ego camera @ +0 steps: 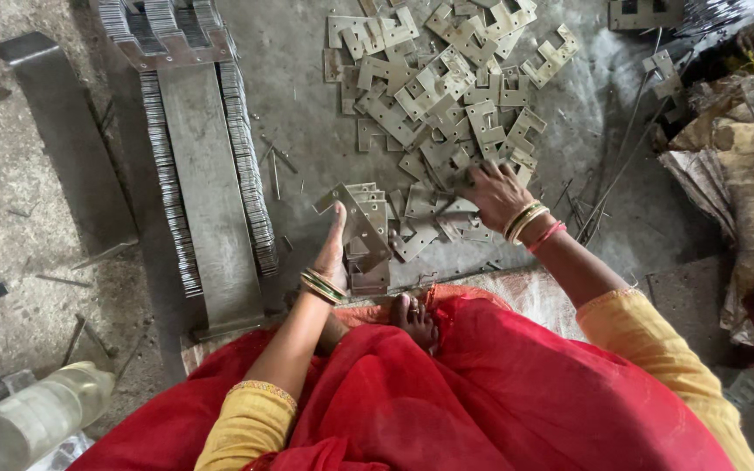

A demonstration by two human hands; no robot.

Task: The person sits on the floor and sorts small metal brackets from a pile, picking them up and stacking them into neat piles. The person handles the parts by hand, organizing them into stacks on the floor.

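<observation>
While left hand (335,253) pinches a flat notched plate (361,222), right fingers (482,179) spread.

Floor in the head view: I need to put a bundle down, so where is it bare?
Bare concrete lies between the long stacked frame and the scattered metal plates, and again right of the plates toward the crumpled sacking. Around the left hand and right hand it is crowded.
</observation>
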